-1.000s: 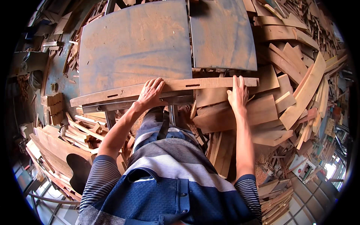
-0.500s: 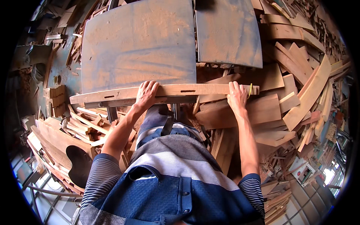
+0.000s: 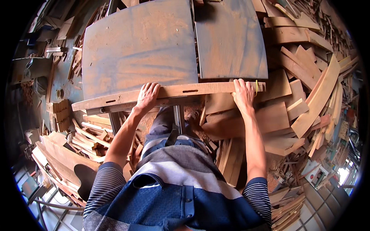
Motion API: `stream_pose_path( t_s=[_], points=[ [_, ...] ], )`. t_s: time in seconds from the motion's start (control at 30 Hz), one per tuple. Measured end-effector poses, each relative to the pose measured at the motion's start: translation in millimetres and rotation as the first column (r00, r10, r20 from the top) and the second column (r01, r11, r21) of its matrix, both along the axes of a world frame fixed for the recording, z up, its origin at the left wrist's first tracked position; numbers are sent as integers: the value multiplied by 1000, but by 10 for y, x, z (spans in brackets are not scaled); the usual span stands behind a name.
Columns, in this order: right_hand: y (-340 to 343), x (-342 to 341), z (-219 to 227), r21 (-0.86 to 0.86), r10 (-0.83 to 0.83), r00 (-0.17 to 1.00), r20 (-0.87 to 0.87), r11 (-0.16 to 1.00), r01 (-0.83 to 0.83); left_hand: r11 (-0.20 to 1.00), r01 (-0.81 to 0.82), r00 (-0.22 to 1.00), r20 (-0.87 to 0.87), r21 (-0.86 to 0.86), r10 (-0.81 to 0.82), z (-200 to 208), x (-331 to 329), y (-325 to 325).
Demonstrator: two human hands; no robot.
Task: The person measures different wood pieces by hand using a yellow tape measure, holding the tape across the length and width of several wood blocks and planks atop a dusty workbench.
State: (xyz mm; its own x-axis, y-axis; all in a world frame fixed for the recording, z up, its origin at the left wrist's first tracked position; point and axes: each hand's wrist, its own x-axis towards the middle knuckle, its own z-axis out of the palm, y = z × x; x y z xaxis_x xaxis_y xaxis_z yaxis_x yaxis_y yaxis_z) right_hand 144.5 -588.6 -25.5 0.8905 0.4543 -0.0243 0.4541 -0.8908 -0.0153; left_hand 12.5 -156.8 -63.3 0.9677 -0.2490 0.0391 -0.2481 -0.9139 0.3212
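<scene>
Wooden offcuts (image 3: 92,135) lie heaped near-left of the metal-topped desk (image 3: 138,46). Along the desk's near edge runs a mortised wooden rail (image 3: 173,91). Midway along that edge, the left hand (image 3: 147,97) holds the rail, fingers together and bent over it. By the desk's near-right corner, the right hand (image 3: 243,97) grips it likewise, fingers curled over, beside a yellow band (image 3: 256,88). Right of the desk lies a curved plank (image 3: 319,96).

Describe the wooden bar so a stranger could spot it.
Find the big, dusty grey tabletop. Along its near edge runs a long wooden bar, under the left hand and right hand. Two visible dark slots distinguish it from planks nearby.
</scene>
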Motion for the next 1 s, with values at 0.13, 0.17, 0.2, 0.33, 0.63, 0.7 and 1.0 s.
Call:
stream_pose_path(
  t_s=[0.13,0.17,0.2,0.33,0.63,0.7,1.0],
  points=[
    [124,513,42,-47,9,1000,4,999,-9,1000,24,1000,15,-8,-24,-42,512,156],
    [172,657,42,-60,7,1000,2,998,-7,1000,27,1000,6,-8,-27,-46,646,215],
    [238,785,30,-68,4,1000,-2,998,-4,1000,31,1000,-5,-4,-31,-36,775,274],
    [435,1284,-7,-91,-20,1000,5,996,21,999,45,999,-16,14,-44,-36,1295,437],
    [764,2163,-94,-79,-24,997,80,996,31,995,83,990,-117,51,-77,-48,2249,790],
    [810,2301,-123,-89,-39,996,84,995,47,994,95,986,-143,50,-88,-38,2400,845],
    [820,2692,-151,-84,-53,992,114,995,63,983,180,977,-126,34,-175,-66,2792,927]
  ],
)
